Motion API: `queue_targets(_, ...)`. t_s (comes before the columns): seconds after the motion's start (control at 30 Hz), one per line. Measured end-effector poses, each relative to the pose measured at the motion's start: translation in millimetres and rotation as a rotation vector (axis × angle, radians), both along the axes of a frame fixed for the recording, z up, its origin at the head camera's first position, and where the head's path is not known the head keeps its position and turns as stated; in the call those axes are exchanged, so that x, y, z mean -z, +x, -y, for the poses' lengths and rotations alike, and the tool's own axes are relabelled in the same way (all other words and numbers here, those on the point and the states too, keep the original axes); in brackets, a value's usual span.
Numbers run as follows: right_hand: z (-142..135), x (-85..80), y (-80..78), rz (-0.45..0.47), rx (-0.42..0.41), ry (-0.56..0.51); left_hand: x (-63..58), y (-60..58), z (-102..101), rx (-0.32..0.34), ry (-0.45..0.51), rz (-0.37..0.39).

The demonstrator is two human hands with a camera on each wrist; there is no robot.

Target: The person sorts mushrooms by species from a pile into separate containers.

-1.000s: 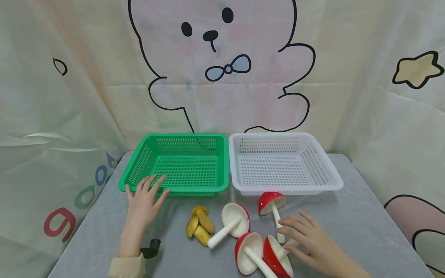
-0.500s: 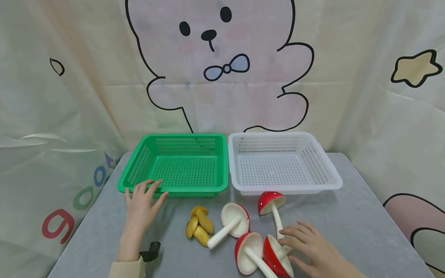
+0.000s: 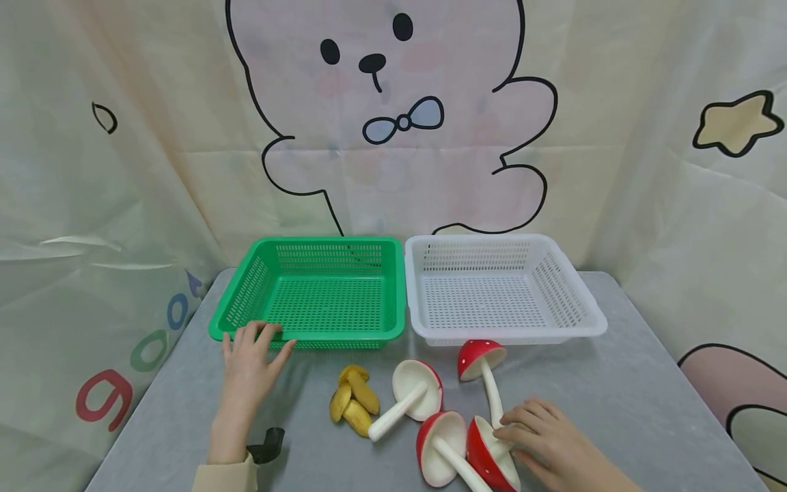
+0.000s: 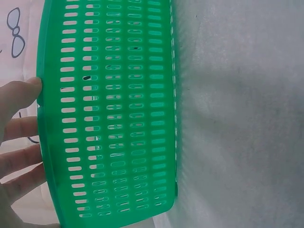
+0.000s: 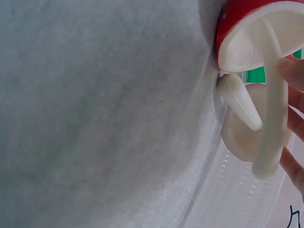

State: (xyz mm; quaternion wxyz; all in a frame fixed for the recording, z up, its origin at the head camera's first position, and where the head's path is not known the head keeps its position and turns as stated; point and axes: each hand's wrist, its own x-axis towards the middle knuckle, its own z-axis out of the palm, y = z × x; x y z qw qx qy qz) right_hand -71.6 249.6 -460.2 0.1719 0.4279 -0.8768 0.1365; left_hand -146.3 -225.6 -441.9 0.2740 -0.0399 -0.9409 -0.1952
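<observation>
My left hand (image 3: pixel 249 369) is at the near left rim of the green basket (image 3: pixel 393 331). In the left wrist view its thumb (image 4: pixel 26 92) touches the rim and the other fingers reach behind it. My right hand (image 3: pixel 544 437) is at the lower-right red-capped toy mushroom (image 3: pixel 488 465). In the right wrist view the thumb lies against that mushroom's white stem (image 5: pixel 271 114), with fingers on the stem's far side. More red-and-white mushrooms lie close by: one at the back (image 3: pixel 482 359), one in the middle (image 3: pixel 415 393) and one in front (image 3: pixel 443 447).
A small cluster of yellow-brown toy mushrooms (image 3: pixel 353 400) lies left of the red ones. The white basket (image 3: pixel 510 335) stands beside the green one at the table's back. A printed cloth (image 3: pixel 393 178) hangs behind. A black object (image 3: pixel 267 445) is by the left wrist.
My left fingers have curled down over the green basket's rim. My right hand has lowered slightly and its fingers have drawn in around the mushroom's stem. The mushrooms have stayed in place.
</observation>
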Motion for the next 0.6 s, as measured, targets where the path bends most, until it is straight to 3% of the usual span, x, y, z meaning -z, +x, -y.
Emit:
queue_targets(0.27, 1.3, 3.3, 2.0, 0.036, 0.073, 0.055, -1.0, 0.2, -1.4, -0.004, 0.005, 0.006)
queue_targets(0.6, 2.1, 5.7, 3.1, 0.033, 0.086, 0.037, -1.6, 0.8, -1.3, -0.001, 0.010, 0.000)
